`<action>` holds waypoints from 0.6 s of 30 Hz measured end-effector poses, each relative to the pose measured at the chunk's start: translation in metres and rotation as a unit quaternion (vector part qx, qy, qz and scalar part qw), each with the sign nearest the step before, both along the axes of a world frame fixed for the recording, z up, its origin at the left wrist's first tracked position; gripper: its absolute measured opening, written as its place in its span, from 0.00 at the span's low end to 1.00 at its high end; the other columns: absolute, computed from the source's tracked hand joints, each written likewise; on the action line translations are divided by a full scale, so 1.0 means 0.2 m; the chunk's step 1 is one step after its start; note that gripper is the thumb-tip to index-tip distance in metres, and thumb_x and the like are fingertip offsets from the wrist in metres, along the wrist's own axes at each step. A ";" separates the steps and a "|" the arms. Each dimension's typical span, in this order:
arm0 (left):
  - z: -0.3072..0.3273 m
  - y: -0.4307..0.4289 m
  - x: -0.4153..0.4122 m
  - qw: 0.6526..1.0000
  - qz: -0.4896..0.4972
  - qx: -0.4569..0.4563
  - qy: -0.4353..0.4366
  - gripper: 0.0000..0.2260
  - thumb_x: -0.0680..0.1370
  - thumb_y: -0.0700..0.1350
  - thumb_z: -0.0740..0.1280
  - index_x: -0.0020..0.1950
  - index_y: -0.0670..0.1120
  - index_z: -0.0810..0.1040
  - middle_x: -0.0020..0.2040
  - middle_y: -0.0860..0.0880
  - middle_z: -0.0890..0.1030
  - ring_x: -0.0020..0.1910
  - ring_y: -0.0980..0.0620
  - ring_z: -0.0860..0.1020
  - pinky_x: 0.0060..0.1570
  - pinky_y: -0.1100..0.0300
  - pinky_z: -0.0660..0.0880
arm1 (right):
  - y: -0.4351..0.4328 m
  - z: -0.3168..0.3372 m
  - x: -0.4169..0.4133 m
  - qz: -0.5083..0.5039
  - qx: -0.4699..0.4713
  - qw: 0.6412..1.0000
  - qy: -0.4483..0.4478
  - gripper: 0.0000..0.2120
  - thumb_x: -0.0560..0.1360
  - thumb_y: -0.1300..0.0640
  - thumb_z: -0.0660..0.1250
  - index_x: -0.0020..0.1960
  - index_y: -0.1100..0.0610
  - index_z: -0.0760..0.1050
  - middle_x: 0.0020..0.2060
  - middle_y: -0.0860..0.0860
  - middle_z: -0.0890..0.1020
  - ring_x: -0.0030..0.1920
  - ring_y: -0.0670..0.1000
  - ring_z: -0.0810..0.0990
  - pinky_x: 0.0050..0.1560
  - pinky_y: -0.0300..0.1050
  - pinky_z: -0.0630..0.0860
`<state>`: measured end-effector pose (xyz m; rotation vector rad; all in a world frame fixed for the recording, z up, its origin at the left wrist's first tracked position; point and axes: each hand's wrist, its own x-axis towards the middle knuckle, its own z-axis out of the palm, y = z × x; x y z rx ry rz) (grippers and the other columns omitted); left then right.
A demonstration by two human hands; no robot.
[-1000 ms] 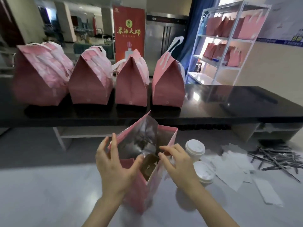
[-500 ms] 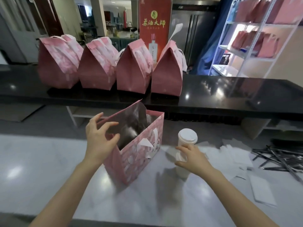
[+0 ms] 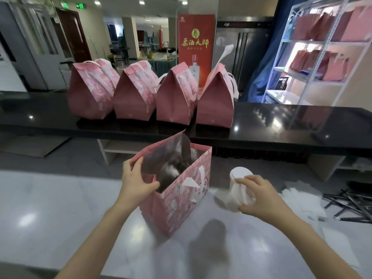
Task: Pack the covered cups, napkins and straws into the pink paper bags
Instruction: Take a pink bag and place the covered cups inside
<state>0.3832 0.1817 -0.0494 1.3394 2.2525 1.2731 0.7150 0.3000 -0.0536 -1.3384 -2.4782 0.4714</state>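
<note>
An open pink paper bag [image 3: 185,200] stands on the white table in front of me. My left hand [image 3: 135,182] grips its left rim and holds the mouth open. To the right of the bag, my right hand [image 3: 259,196] grips a white covered cup [image 3: 239,184], lifted off the table and tilted with its lid toward the bag. White napkins [image 3: 302,200] lie flat at the right. Beyond them lies a pile of dark wrapped straws [image 3: 350,204].
Several closed pink bags [image 3: 132,97] stand in a row on the black counter [image 3: 281,125] behind the table. A white shelf rack [image 3: 314,57] with more pink bags stands at the back right. A red banner [image 3: 196,45] hangs behind the counter.
My right hand left the bag's mouth, took the covered cup and has lifted and tilted it toward the bag. My left hand shifted to the bag's left rim.
</note>
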 end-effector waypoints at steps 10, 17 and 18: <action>0.03 -0.05 -0.07 0.993 -0.098 0.011 0.061 0.45 0.66 0.44 0.74 0.79 0.49 0.55 0.69 0.60 0.53 0.71 0.53 0.57 0.70 0.53 0.67 | -0.22 0.59 -0.23 0.128 0.093 0.970 0.182 0.35 0.63 0.55 0.78 0.67 0.44 0.72 0.62 0.44 0.70 0.63 0.47 0.69 0.63 0.43 0.67; 0.00 -0.12 -0.15 0.979 -0.152 0.017 0.136 0.48 0.67 0.34 0.74 0.80 0.52 0.51 0.73 0.61 0.49 0.71 0.53 0.62 0.50 0.67 0.78 | -0.28 0.37 -0.62 0.184 0.059 0.972 0.134 0.34 0.65 0.49 0.75 0.69 0.41 0.68 0.64 0.43 0.67 0.64 0.46 0.65 0.64 0.47 0.69; 0.01 -0.13 -0.17 0.976 -0.162 0.020 0.143 0.48 0.68 0.33 0.73 0.80 0.51 0.50 0.74 0.61 0.49 0.71 0.53 0.63 0.49 0.67 0.78 | -0.29 0.32 -0.67 0.188 0.054 0.973 0.120 0.33 0.66 0.49 0.74 0.69 0.40 0.67 0.65 0.43 0.66 0.64 0.47 0.64 0.64 0.47 0.69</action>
